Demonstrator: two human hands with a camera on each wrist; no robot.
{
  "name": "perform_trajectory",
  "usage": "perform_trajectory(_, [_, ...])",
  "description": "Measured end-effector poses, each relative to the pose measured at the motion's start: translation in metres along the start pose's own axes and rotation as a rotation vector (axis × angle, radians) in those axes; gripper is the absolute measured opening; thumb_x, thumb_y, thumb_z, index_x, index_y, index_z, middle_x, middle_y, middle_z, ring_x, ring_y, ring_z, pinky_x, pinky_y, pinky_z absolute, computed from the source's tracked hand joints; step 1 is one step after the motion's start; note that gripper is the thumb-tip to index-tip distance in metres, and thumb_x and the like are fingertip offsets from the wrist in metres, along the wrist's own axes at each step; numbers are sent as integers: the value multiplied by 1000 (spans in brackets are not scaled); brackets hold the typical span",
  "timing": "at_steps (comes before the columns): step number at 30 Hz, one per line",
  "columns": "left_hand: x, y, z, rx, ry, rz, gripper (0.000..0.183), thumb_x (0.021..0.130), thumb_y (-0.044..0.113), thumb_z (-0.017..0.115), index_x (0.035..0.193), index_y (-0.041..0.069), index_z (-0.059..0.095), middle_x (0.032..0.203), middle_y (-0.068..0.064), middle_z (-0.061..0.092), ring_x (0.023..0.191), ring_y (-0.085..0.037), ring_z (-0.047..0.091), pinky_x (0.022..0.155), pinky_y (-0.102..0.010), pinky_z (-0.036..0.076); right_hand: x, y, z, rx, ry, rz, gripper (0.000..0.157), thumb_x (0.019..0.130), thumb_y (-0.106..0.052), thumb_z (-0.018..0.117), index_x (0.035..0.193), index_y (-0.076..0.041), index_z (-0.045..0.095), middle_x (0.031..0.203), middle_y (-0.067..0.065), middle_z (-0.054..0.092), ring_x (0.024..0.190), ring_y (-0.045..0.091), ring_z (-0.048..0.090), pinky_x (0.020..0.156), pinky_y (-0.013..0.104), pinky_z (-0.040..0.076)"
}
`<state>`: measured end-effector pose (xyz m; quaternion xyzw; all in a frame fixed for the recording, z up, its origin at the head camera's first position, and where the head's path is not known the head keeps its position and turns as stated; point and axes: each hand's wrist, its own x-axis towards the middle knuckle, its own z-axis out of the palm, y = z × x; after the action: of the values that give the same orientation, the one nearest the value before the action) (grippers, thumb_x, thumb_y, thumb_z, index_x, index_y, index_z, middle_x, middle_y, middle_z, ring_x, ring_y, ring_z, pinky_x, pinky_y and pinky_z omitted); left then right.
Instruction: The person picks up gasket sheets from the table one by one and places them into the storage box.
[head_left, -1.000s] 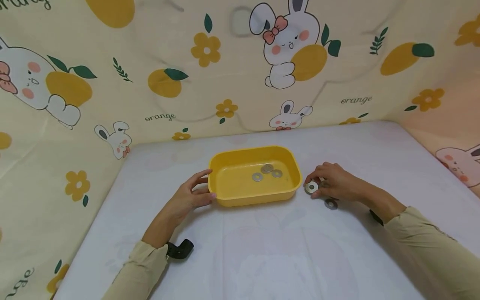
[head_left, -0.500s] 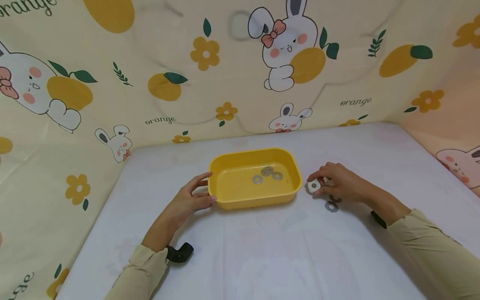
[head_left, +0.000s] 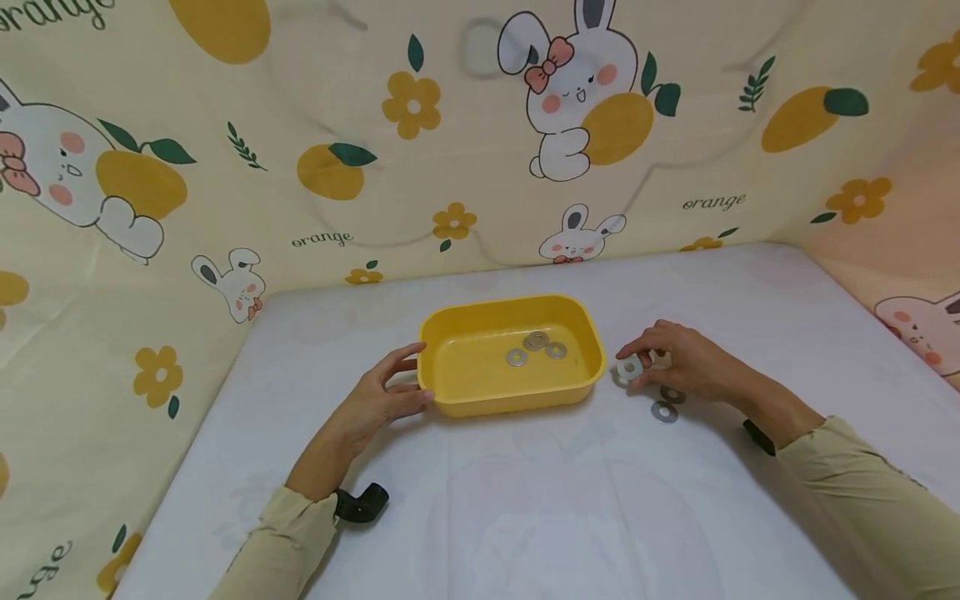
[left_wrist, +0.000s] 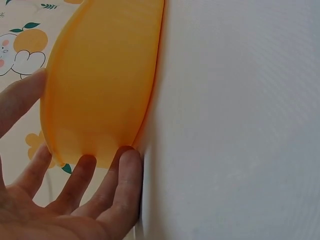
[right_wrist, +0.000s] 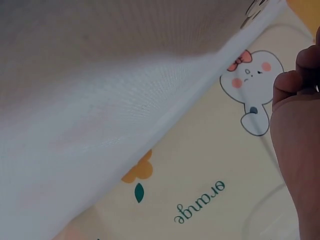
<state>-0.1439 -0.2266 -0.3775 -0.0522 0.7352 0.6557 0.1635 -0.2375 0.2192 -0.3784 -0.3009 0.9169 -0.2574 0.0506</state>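
Upright on a white desk (head_left: 517, 508): yellow rectangular tray (head_left: 465, 371), open-topped, round-cornered, left end touched at its edge. Inside, across the right half of its floor, flat silver washers (head_left: 510, 359), one lying apart toward the middle, others overlapping farther back. Just off the tray's right end, pale washer (head_left: 621, 370), hole facing the head camera, pinched by one of the hands (head_left: 686, 362), the right. Beneath, grey washers (head_left: 657, 412), two close together on the desk, the farther one partly hidden.
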Motion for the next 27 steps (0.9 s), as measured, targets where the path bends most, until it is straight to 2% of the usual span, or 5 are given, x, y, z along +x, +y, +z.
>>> perform_trajectory(7, [0,-1,0,-7,-3,1,75,88,10,75,150,32,40,154,-5,36,119,-21,60,96,-35,56,-1,0,0,-17,27,-14,36,75,-29,86,109,-28,74,80,-12,56,87,11,46,70,22,42])
perform_trajectory(17, [0,-1,0,-5,-5,11,77,87,12,77,151,30,39,153,-6,36,117,-21,61,95,-34,57,-2,2,0,8,49,-33,37,77,-33,85,112,-28,73,86,-12,57,88,9,47,72,22,43])
perform_trajectory(21, [1,-1,0,-3,-2,8,77,87,11,76,151,31,39,154,-6,36,119,-22,60,95,-34,57,-5,2,-1,23,94,-59,37,78,-28,85,113,-26,73,89,-10,55,88,7,43,71,21,39])
perform_trajectory(27, [1,-1,0,-5,8,-4,76,87,10,76,151,32,40,154,-5,36,120,-22,60,95,-34,57,-5,1,-2,23,183,-144,39,77,-16,86,113,-22,72,85,-10,51,87,6,42,69,22,36])
